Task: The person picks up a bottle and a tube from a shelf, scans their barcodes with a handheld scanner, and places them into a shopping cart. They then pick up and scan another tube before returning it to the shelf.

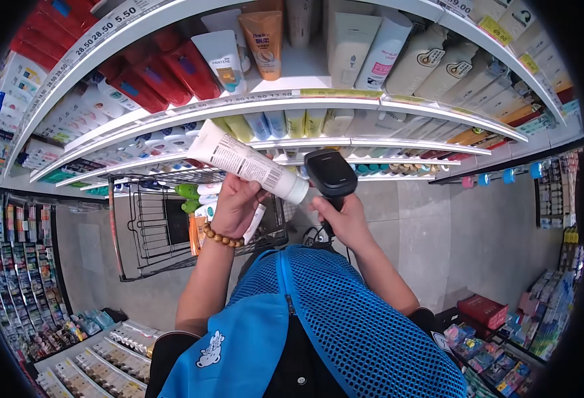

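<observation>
Between the fingers of my left hand (237,199) is a white squeeze tube (242,159), tilted, its printed back and barcode facing up and its cap end toward the right. A beaded bracelet circles that wrist. My right hand (345,215) is wrapped round the handle of a black barcode scanner (330,172), whose head sits just right of the tube's cap. Tube and scanner are apart by a small gap. Behind my left hand stands a wire shopping cart (153,229) with several bottles and tubes in it.
Ahead are curved-looking shelves (345,96) with price strips. They hold white tubes, an orange tube (263,43), red packs (153,79) and several bottles. Grey tiled floor (411,232) lies below. Racks of small goods stand left and right; a red box (482,312) sits lower right.
</observation>
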`<move>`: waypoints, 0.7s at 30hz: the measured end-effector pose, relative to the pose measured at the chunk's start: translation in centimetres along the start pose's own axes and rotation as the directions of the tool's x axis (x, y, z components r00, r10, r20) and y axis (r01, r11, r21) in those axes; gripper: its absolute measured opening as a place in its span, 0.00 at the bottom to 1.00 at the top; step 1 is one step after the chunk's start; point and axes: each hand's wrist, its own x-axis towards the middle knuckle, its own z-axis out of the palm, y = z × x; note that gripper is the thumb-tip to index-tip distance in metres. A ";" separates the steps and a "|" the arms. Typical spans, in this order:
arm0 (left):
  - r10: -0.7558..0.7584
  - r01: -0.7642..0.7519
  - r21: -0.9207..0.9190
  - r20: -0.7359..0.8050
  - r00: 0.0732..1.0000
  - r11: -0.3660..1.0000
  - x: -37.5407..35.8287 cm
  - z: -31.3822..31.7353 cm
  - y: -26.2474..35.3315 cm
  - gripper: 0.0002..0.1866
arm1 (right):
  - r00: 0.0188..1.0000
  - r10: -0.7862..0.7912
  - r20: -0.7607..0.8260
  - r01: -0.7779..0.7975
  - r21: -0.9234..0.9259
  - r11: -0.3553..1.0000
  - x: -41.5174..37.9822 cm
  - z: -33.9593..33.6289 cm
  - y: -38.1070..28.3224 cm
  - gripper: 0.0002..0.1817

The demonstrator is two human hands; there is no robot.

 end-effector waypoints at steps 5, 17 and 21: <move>0.060 -0.060 -0.008 0.002 0.998 0.998 0.5 -1.4 0.6 0.34 | 0.996 0.074 0.039 -0.064 -0.219 0.974 -1.9 -1.1 -2.3 0.13; 0.020 -0.024 -0.041 -0.096 0.995 0.999 -0.9 -5.6 -2.3 0.27 | 0.958 0.237 0.161 -0.149 -0.427 0.892 -2.2 2.6 -2.8 0.16; 0.025 -0.026 -0.019 -0.074 0.997 0.999 -0.5 -6.7 -1.0 0.32 | 0.946 0.244 0.215 -0.108 -0.499 0.860 -0.9 4.0 -4.5 0.16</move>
